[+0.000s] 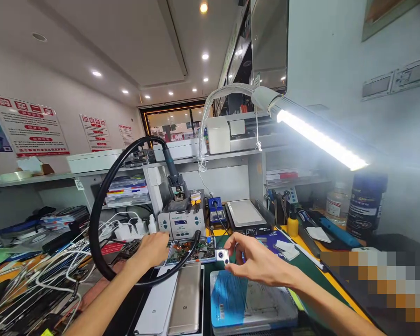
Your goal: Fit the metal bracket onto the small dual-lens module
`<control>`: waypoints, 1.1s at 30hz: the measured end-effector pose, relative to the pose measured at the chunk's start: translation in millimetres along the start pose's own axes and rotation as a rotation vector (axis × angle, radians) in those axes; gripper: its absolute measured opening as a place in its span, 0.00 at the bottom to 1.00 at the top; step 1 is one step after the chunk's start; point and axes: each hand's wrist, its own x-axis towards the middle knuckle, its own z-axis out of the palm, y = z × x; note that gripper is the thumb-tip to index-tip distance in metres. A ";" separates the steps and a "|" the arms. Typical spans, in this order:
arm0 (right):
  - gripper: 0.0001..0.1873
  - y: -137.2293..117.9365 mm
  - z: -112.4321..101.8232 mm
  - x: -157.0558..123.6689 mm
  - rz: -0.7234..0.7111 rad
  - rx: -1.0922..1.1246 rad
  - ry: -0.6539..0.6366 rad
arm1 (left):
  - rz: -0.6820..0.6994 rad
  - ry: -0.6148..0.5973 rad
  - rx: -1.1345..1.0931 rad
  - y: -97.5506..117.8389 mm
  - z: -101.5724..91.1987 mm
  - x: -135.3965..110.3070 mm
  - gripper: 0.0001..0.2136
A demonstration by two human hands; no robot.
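The two-lens piece (pixel 222 256) is picked up, not yet set down, pinched in the right hand's (pixel 255 259) grip just beyond the blue-and-grey packet (pixel 227 298); what remains does not show. The left hand (pixel 155 247) curls beside the parts tray (pixel 178 261) (whether its grip holds anything, one cannot tell). The white phone (pixel 156 298) and gold phone (pixel 187 298) read "mi".

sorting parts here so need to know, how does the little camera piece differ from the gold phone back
Pose: the camera piece is held up between the right hand's thumb and fingers; the gold phone back lies flat, no hand on it.
Size: the camera piece is far smaller than the gold phone back.
Look: the camera piece is whitish with dark round lenses; the gold phone back is gold with an "mi" logo.
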 end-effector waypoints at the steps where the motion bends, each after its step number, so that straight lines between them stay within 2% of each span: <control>1: 0.12 -0.5 -2.2 -4.4 0.006 0.012 0.000 | 0.041 0.036 -0.073 11.5 -1.6 -8.7 0.13; 3: 0.14 0.0 -5.1 -12.5 0.021 0.030 0.001 | 0.169 0.050 -0.255 38.2 -1.9 -28.2 0.11; 6: 0.16 5.4 -6.2 -22.7 0.051 0.049 -0.012 | 0.354 -0.045 -0.496 77.9 4.6 -54.0 0.22; 7: 0.16 8.2 -5.9 -25.5 0.064 0.055 -0.017 | 0.380 -0.068 -0.550 89.0 7.8 -59.5 0.26; 9: 0.16 14.6 -4.6 -30.7 0.096 0.071 -0.026 | 0.392 -0.067 -0.611 106.6 13.8 -65.0 0.29; 12: 0.16 23.8 -2.0 -37.1 0.153 0.107 -0.031 | 0.376 -0.057 -0.645 121.9 21.4 -62.4 0.21; 16: 0.14 28.9 2.0 -41.5 0.212 0.167 -0.055 | 0.372 -0.047 -0.670 127.9 32.6 -55.9 0.14; 21: 0.15 26.9 7.9 -41.1 0.277 0.287 -0.109 | 0.463 0.011 -0.775 125.0 49.1 -59.8 0.12; 25: 0.15 25.5 10.5 -42.5 0.341 0.381 -0.158 | 0.454 0.075 -0.844 122.2 56.2 -67.1 0.13; 29: 0.14 24.7 11.4 -44.6 0.380 0.491 -0.209 | 0.487 0.189 -0.863 120.8 59.7 -73.6 0.16; 33: 0.14 24.7 13.7 -47.5 0.421 0.546 -0.205 | 0.537 0.226 -0.883 119.0 64.5 -77.5 0.19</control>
